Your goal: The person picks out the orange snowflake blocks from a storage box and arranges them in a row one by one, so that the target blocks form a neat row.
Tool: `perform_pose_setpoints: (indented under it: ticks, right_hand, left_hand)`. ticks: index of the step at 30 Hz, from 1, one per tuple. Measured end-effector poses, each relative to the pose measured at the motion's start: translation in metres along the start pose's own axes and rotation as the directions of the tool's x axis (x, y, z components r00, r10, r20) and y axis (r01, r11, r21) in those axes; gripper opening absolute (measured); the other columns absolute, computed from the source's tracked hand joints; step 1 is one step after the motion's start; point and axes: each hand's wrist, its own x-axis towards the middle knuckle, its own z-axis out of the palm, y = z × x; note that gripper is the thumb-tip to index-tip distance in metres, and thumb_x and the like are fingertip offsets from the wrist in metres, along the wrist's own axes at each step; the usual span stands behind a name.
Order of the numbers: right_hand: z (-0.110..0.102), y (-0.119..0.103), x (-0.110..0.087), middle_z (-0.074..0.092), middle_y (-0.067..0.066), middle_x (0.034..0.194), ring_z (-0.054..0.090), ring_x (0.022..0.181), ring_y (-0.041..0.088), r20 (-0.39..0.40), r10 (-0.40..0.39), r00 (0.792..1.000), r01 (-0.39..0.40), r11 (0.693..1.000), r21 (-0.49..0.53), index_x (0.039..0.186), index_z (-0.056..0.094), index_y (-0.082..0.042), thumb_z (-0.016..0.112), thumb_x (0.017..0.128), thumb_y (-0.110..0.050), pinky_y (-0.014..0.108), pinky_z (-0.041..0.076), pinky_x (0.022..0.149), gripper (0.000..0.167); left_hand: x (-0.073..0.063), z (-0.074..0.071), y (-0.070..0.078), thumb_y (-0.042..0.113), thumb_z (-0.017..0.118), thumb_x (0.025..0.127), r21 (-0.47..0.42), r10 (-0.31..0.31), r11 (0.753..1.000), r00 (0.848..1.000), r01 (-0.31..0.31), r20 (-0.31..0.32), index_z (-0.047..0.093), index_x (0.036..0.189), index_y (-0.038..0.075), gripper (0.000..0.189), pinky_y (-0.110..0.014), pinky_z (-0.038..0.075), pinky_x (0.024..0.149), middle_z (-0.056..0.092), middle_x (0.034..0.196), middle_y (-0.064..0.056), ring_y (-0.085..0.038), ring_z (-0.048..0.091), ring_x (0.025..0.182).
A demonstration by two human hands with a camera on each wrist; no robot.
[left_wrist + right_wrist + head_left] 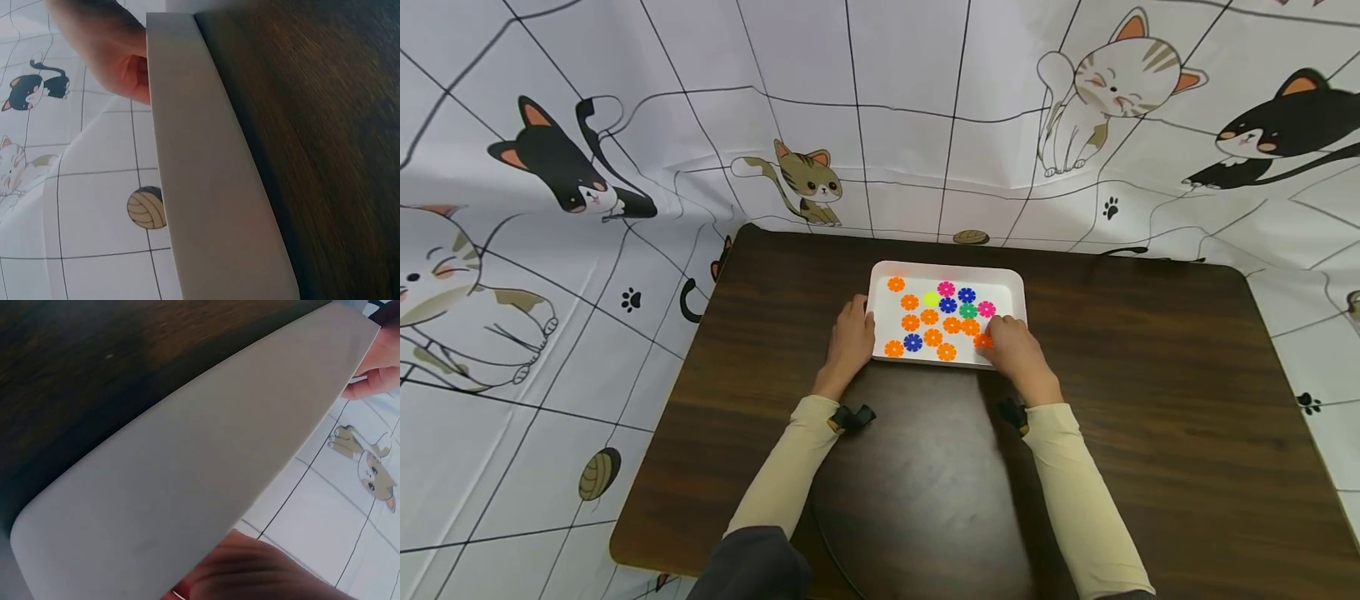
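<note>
A white tray (880,287) stands on the dark wooden table (1150,400) and holds several flat gear-shaped pieces in orange, blue, pink, green and yellow. My left hand (852,333) grips the tray's left rim, its fingers (119,59) showing behind the tray wall (206,187). My right hand (1011,350) reaches over the tray's near right corner. Its bunched fingertips pinch an orange gear (982,340), which they partly cover. In the right wrist view the tray wall (187,469) fills the frame, with my right fingers (262,575) below it.
A cloth printed with cats (587,183) covers the backdrop and the floor round the table. The table's left edge (655,433) and far edge are near the tray. Bare wood lies right of the tray and toward me.
</note>
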Motion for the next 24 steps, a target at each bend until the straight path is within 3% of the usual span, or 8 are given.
perform_pose_setpoints:
  ticks: [10, 15, 20, 24]
  right_hand:
    - [0.003, -0.02, 0.004, 0.063, 0.026, 0.108, 0.057, 0.099, 0.039, 0.09, -0.038, 0.995, 0.044, 0.996, -0.074, 0.112, 0.061, 0.011, 0.068, 0.096, -0.024, 0.052, 0.051, 0.099, 0.039]
    - [0.003, -0.031, 0.004, 0.06, 0.028, 0.113, 0.054, 0.103, 0.039, 0.144, -0.053, 0.988, 0.061, 0.997, -0.05, 0.119, 0.057, 0.013, 0.065, 0.098, -0.024, 0.052, 0.048, 0.105, 0.043]
    - [0.001, -0.036, 0.003, 0.06, 0.024, 0.108, 0.054, 0.1, 0.036, 0.146, -0.081, 0.986, 0.081, 0.997, 0.004, 0.121, 0.055, 0.012, 0.065, 0.098, -0.022, 0.049, 0.049, 0.104, 0.042]
    - [0.0, -0.034, 0.002, 0.06, 0.022, 0.103, 0.054, 0.097, 0.034, 0.105, -0.132, 0.986, 0.13, 0.991, 0.024, 0.119, 0.056, 0.01, 0.067, 0.097, -0.02, 0.048, 0.049, 0.1, 0.039]
  left_hand:
    - [-0.003, -0.011, -0.015, 0.014, 0.049, 0.107, -0.001, -0.005, 1.0, 1.0, 0.005, -0.03, 0.052, 0.137, 0.001, 0.034, -0.053, 0.054, 0.093, 0.063, 0.121, -0.023, -0.041, 0.066, 0.106]
    - [-0.003, -0.018, -0.023, 0.014, 0.049, 0.106, -0.007, -0.02, 1.0, 0.999, 0.019, -0.04, 0.053, 0.137, 0.001, 0.033, -0.054, 0.053, 0.094, 0.062, 0.121, -0.023, -0.042, 0.065, 0.108]
    - [-0.003, -0.023, -0.029, 0.014, 0.049, 0.106, 0.004, -0.028, 1.0, 0.998, 0.028, -0.053, 0.053, 0.137, 0.003, 0.033, -0.056, 0.053, 0.095, 0.063, 0.122, -0.023, -0.043, 0.065, 0.109]
    - [-0.002, -0.025, -0.031, 0.014, 0.049, 0.106, 0.009, -0.03, 0.999, 0.997, 0.031, -0.065, 0.054, 0.136, 0.002, 0.032, -0.056, 0.053, 0.093, 0.063, 0.12, -0.023, -0.043, 0.066, 0.108]
